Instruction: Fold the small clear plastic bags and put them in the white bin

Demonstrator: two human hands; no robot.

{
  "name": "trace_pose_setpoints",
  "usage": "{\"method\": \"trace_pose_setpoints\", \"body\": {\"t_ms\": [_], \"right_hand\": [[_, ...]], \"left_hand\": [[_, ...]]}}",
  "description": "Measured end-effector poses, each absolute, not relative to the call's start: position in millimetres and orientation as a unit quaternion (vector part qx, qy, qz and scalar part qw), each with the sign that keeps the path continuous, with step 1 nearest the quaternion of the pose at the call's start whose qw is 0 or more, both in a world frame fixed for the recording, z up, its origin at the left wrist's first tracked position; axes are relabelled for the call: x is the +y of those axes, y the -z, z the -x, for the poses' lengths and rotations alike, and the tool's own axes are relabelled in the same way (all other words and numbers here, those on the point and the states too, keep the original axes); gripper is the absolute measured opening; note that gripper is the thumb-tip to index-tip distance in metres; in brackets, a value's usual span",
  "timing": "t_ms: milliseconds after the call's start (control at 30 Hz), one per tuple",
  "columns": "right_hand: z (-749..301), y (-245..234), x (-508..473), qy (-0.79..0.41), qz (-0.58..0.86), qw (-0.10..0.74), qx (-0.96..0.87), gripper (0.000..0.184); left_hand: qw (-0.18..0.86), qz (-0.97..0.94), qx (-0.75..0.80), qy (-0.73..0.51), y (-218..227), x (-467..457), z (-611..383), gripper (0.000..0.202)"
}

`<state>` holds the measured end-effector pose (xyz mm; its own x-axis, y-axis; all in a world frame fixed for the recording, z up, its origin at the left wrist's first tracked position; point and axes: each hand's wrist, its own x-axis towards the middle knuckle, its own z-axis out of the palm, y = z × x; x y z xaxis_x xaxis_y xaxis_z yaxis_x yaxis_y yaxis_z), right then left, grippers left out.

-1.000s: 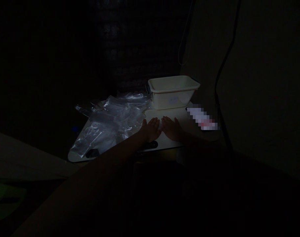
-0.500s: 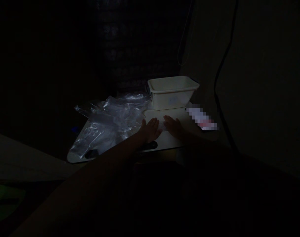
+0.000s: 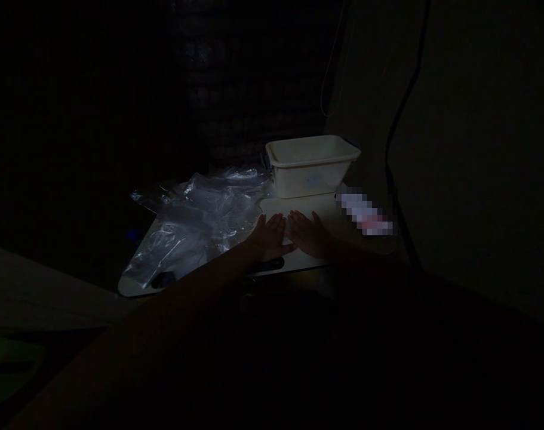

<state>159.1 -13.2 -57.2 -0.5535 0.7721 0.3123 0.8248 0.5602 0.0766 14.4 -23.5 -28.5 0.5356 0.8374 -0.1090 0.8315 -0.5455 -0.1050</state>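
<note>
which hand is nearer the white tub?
Right. The right hand lies flat on the table just in front of the white tub; the left hand lies beside it, toward the plastic bags.

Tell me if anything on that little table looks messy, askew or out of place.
The clear plastic bags lie in a loose, crumpled heap over the table's left half, some reaching past its far edge. The white tub sits upright at the back. Both hands, left and right, rest flat, side by side. The scene is too dark to judge more.
</note>
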Motion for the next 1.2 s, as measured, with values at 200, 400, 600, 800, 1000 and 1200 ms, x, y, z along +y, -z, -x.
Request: {"method": "trace_pose_setpoints", "body": {"t_ms": [200, 400, 600, 800, 1000, 1200], "right_hand": [[-158, 53, -13, 0.072, 0.476, 0.092, -0.872, 0.049], [-156, 50, -15, 0.057, 0.483, 0.081, -0.87, 0.05], [-157, 49, -9, 0.013, 0.497, 0.111, -0.861, 0.044], [-164, 32, 16, -0.026, 0.553, 0.123, -0.824, 0.032], [-158, 22, 25, 0.018, 0.619, 0.065, -0.783, 0.027], [-153, 22, 25, 0.036, 0.602, 0.053, -0.796, 0.028]], "left_hand": [[0.02, 0.874, -0.481, -0.073, 27, -24, -15, 0.074], [0.032, 0.873, -0.481, -0.074, 26, -25, -16, 0.073], [0.009, 0.87, -0.488, -0.07, 23, -24, -16, 0.072], [-0.103, 0.838, -0.529, 0.082, 21, -7, -11, 0.046], [-0.146, 0.755, -0.599, 0.224, 25, 10, -13, 0.031], [-0.225, 0.69, -0.627, 0.283, 29, 18, -15, 0.024]]}}
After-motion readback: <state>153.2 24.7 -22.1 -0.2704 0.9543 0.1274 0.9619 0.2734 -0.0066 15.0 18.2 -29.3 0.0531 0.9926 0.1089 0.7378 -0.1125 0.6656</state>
